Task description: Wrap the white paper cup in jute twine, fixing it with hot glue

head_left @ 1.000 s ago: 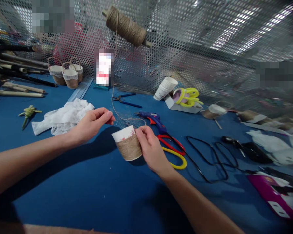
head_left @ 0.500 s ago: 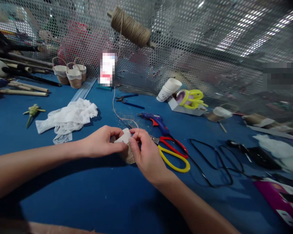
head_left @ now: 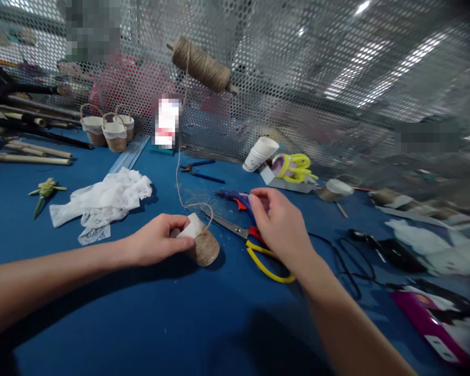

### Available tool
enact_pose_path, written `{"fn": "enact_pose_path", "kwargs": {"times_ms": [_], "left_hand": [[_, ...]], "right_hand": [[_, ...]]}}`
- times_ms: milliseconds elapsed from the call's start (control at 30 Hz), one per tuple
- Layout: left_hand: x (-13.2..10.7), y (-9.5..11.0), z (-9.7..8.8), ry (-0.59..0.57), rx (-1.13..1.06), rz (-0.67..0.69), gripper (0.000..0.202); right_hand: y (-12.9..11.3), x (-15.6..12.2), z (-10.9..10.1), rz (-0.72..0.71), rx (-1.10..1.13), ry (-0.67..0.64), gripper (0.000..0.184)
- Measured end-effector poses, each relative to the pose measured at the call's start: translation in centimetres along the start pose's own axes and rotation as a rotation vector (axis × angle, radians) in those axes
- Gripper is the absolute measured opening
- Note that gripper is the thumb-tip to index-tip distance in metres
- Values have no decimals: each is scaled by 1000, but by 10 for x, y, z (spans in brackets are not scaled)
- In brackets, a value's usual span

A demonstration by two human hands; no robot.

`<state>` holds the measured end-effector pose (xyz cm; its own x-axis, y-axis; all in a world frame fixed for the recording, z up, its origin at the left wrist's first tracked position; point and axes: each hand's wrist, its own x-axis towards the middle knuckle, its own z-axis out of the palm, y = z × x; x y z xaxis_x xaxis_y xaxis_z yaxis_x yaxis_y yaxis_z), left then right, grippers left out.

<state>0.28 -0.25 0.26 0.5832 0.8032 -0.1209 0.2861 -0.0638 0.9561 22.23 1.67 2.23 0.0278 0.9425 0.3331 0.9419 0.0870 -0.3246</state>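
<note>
My left hand [head_left: 160, 237] is closed on a small paper cup [head_left: 191, 225] wrapped in brown twine, tipped on its side with its base toward the right. A strand of twine [head_left: 177, 175] runs down from the spool and loops onto the wrapped part. My right hand [head_left: 280, 224] is over the handle of a blue glue gun [head_left: 231, 195], its thumb and forefinger slightly apart. The gun lies on the table, its handle mostly hidden by that hand. Below lie scissors [head_left: 264, 263] with red and yellow handles, blades open.
Twine spool [head_left: 201, 65] hangs on the mesh panel. White lace [head_left: 109, 198] lies at left, behind it several small baskets [head_left: 115, 138] and a phone [head_left: 166, 122]. Pliers [head_left: 201, 169], stacked paper cups [head_left: 260, 153] and a black cable [head_left: 348, 261] lie farther back and right.
My right hand has let go of the twine at the cup and moved right to the glue gun. My left hand still holds the cup. The view has shifted slightly.
</note>
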Motion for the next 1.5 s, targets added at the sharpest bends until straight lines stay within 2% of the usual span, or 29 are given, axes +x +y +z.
{"fn": "enact_pose_path", "kwargs": {"times_ms": [133,200,267,367,467,567,600,667,733,833,1033,1267,1367,1500], "left_hand": [[0,-3,-1,24,110,42,18],[0,-4,0,11,133,47,20],[0,-5,1,-6,141,52,21],[0,-5,1,-3,154,71,19],[0,-6,-2,32,157,83,18],[2,-8,-4,62,134,78,15],[3,-9,-4,65,117,77,14],[4,-9,-4,65,72,74,14],[5,-9,-4,60,27,62,14],[5,-9,-5,48,27,27,14],[4,-7,-7,17,109,41,15],[1,-6,-7,33,261,124,16],[0,-6,-7,47,327,120,16],[1,-6,-6,58,361,136,16]], "right_hand": [[39,28,9,112,-81,-202,10],[49,36,21,160,-69,-297,18],[52,41,32,215,-39,-334,26],[48,45,37,301,45,-305,28],[38,39,25,346,201,-256,32],[24,18,2,313,409,-259,28],[19,9,-6,306,491,-289,24],[12,-10,-19,357,738,-453,21],[8,-26,-26,326,736,-518,22],[4,-40,-27,236,687,-475,21],[1,-46,-25,161,506,-453,22],[-3,-59,-28,-168,350,-367,33],[-6,-62,-28,-179,308,-361,31],[-11,-62,-31,-174,281,-334,19]]}}
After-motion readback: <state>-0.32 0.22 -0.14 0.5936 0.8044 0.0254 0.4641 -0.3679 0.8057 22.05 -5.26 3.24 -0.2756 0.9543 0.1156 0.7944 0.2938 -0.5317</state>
